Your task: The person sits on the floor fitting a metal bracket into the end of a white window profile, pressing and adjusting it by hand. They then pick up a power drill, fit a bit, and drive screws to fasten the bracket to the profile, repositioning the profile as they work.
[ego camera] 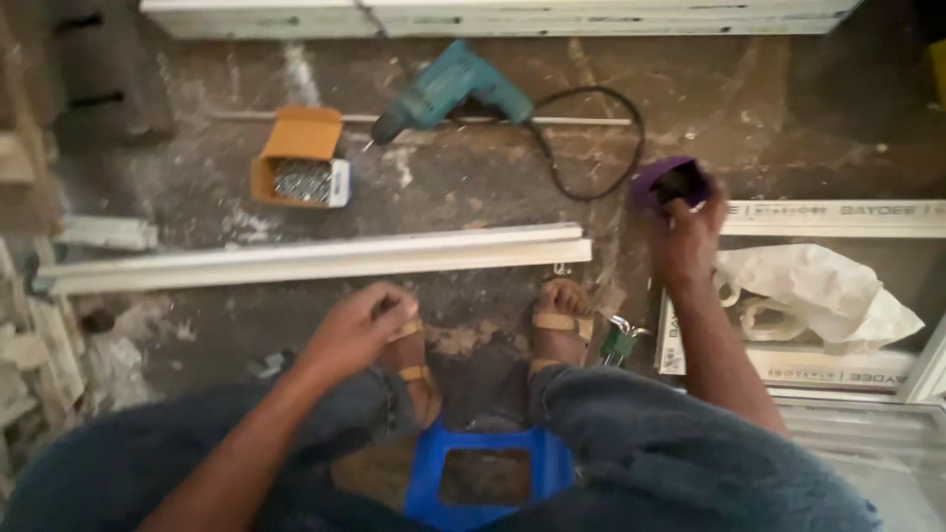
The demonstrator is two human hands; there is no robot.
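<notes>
My right hand point(685, 232) is raised over the floor and grips a small purple round container point(662, 180), its dark opening facing me. My left hand point(357, 330) rests curled near my left knee, just above my sandalled left foot point(412, 360); whether it pinches something small I cannot tell. A long white plastic profile point(315, 258) lies across the floor just beyond my feet. I sit on a low blue stool point(488, 473).
A teal electric drill point(448, 91) with a black cord point(591, 148) lies further out, beside an open orange box of screws point(301, 163). A crumpled white plastic bag point(818, 291) lies on white frame pieces point(838, 219) at right. Rubble sits at left.
</notes>
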